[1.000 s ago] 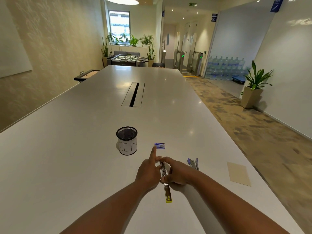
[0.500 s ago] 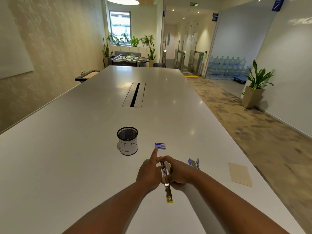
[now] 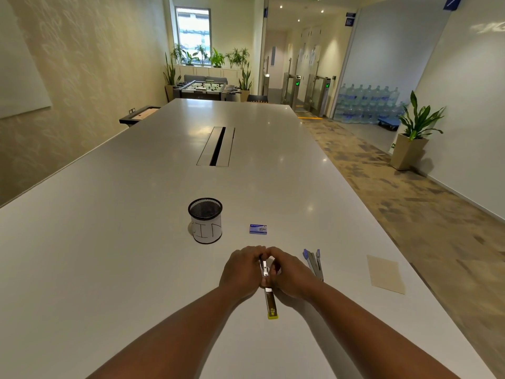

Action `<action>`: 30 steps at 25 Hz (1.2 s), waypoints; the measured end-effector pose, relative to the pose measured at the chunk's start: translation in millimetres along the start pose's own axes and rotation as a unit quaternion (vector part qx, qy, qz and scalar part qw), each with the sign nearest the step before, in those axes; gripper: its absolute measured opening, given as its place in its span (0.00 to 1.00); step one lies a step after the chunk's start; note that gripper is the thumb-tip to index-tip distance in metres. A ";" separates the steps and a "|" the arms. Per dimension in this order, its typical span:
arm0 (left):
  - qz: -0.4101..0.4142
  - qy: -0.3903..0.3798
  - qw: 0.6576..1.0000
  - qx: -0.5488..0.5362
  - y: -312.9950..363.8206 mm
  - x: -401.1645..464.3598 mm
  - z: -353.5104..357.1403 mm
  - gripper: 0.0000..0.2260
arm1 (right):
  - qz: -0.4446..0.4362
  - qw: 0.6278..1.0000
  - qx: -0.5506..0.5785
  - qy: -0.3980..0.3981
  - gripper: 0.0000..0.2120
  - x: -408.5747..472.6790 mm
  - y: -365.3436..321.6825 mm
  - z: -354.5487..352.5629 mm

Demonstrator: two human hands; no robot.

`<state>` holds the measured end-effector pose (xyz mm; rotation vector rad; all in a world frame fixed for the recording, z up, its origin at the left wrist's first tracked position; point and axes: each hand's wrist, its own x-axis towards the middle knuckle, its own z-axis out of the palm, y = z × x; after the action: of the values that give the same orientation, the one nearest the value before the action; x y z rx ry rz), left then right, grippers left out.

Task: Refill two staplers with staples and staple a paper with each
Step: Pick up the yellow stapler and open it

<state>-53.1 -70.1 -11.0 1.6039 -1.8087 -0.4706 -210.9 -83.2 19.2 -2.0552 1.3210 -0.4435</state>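
step: loading yellow stapler (image 3: 269,291) | left hand (image 3: 240,272), right hand (image 3: 292,276): fingers curled gripping it | next: seat staples, close the top

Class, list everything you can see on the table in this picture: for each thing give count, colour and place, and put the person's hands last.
yellow-tipped stapler: 1, metal with yellow end, between the hands, opened out
blue stapler: 1, blue and grey, right of the hands
staple box: 1, blue, beyond the hands
mesh cup: 1, black with white label, left of the box
paper: 1, tan, far right
table: 1, white
left hand: 1, on the stapler
right hand: 1, on the stapler
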 end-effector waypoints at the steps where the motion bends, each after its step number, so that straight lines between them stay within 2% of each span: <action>1: 0.002 0.000 1.000 -0.002 -0.4 0.4 0.0 0.08 | -0.004 1.000 -0.002 0.012 0.21 -1.9 -0.2 1.9; 6: -0.008 0.005 1.000 0.013 -2.1 1.1 2.1 0.13 | -0.013 0.998 -0.016 0.052 0.23 -8.5 3.9 9.9; 16: -0.020 0.001 1.000 -0.006 -3.6 2.7 2.3 0.14 | -0.017 1.000 -0.008 0.016 0.20 -2.4 1.7 2.8; 26: -0.012 -0.013 1.000 -0.023 -6.3 5.5 2.5 0.11 | -0.016 0.999 0.004 0.029 0.19 -3.9 6.9 6.7; 30: -0.024 -0.009 0.999 -0.034 -6.7 5.1 3.3 0.12 | -0.016 0.999 0.007 0.034 0.27 -5.5 6.1 6.4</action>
<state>-50.6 -76.8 -16.5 1.6037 -1.7529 -0.5638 -213.7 -77.9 10.7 -2.0674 1.3225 -0.5399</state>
